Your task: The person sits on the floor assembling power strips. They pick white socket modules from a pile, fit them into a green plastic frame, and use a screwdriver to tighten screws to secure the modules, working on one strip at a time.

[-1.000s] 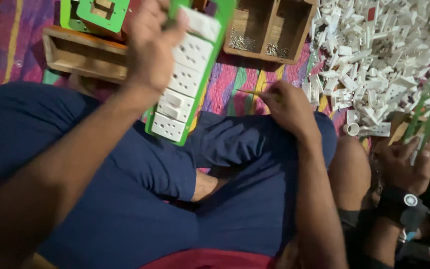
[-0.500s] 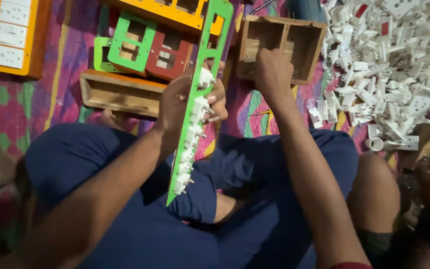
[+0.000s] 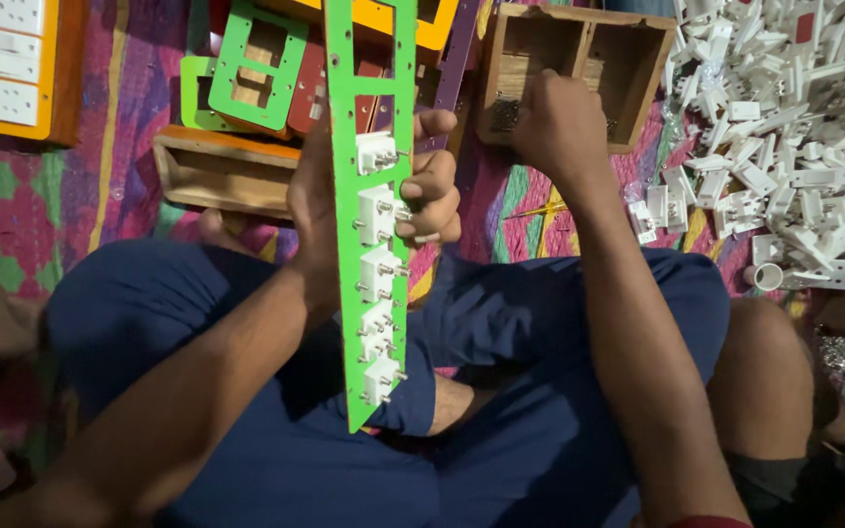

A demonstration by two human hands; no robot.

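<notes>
Green panel (image 3: 372,196) with five white switch modules (image 3: 377,269) held upright at frame centre, left hand (image 3: 344,196) gripping its edge; right hand (image 3: 559,127), fingers curled, reaches at 1 o'clock into the wooden box (image 3: 638,49), likely fetching a screw — next needs careful alignment with a mounting hole.

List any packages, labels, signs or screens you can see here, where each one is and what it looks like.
None in view: no package, label, sign or screen.
Nearest to packaging: a two-compartment wooden box, top centre, where the right hand reaches.
The left hand holds a long green panel with white switch parts fitted, centre.
</notes>
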